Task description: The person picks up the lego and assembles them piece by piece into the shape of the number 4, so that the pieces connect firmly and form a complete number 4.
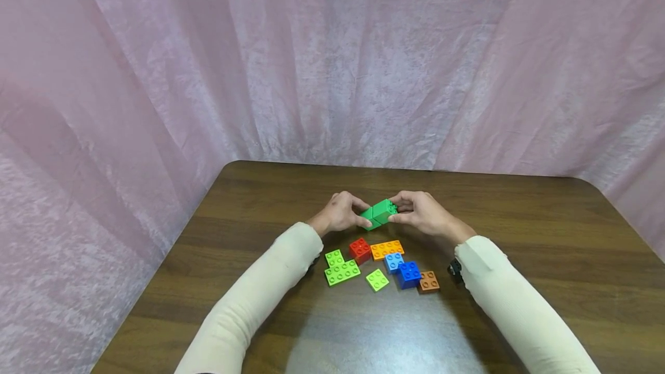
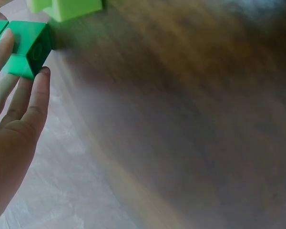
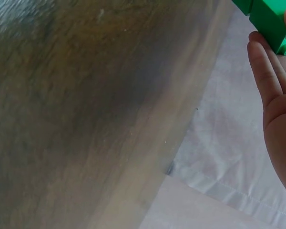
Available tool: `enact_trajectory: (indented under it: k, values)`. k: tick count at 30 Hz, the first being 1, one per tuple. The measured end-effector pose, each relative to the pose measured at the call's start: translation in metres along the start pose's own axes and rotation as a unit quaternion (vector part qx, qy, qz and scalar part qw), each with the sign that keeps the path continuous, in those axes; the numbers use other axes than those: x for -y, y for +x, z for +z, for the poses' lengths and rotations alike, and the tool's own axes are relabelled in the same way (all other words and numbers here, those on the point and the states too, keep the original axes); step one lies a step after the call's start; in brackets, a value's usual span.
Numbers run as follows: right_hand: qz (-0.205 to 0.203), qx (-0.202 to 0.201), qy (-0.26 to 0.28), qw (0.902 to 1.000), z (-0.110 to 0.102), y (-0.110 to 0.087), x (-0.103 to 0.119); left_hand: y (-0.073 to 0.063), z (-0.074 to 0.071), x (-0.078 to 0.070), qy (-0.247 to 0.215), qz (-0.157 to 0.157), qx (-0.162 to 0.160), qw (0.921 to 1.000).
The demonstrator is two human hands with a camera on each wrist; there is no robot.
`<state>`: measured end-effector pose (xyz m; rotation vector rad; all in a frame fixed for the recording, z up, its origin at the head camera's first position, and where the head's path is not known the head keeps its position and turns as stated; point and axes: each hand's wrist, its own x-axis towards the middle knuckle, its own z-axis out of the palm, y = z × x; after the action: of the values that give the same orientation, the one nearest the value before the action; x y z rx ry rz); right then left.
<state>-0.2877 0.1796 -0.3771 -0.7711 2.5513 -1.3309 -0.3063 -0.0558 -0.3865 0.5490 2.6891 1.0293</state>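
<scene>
Green bricks [image 1: 383, 212] were gripped from both ends

The left hand [image 1: 340, 213] pinched the plainer end between thumb and fingers; the right hand [image 1: 423, 213] held the studded end likewise — each grip closed to the width of its brick. The two green pieces met end to end between the hands, beyond the other bricks on the wood-grained table [image 1: 234, 218]; whether they were locked together could not be told.

Nearer the person lay a red brick [image 1: 361, 251], just beside an orange brick [image 1: 387, 250], with lime bricks [image 1: 342, 273] to its left. A light blue brick [image 1: 393, 262], a dark blue brick [image 1: 409, 275] and a brown brick [image 1: 429, 283] ran rightward — close together.
</scene>
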Motion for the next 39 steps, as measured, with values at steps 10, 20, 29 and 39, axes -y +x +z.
enact_trajectory:
  k: [10,20,29,39]
  values:
    - [-0.004,-0.005,0.003,1.0,0.002,0.001,-0.004,0.0,-0.001,0.0,-0.004,0.006,0.009,0.9999]
    - [-0.006,-0.003,0.007,0.9999,0.005,0.003,0.001,0.0,-0.003,-0.002,-0.01,0.006,0.012,0.9999]
    - [-0.01,0.013,-0.024,0.9996,-0.003,0.0,0.005,-0.006,-0.007,0.001,-0.018,0.024,0.035,0.999]
    - [-0.018,-0.013,-0.077,0.9968,-0.018,-0.007,-0.001,-0.024,-0.02,0.014,-0.015,0.045,0.033,0.9983]
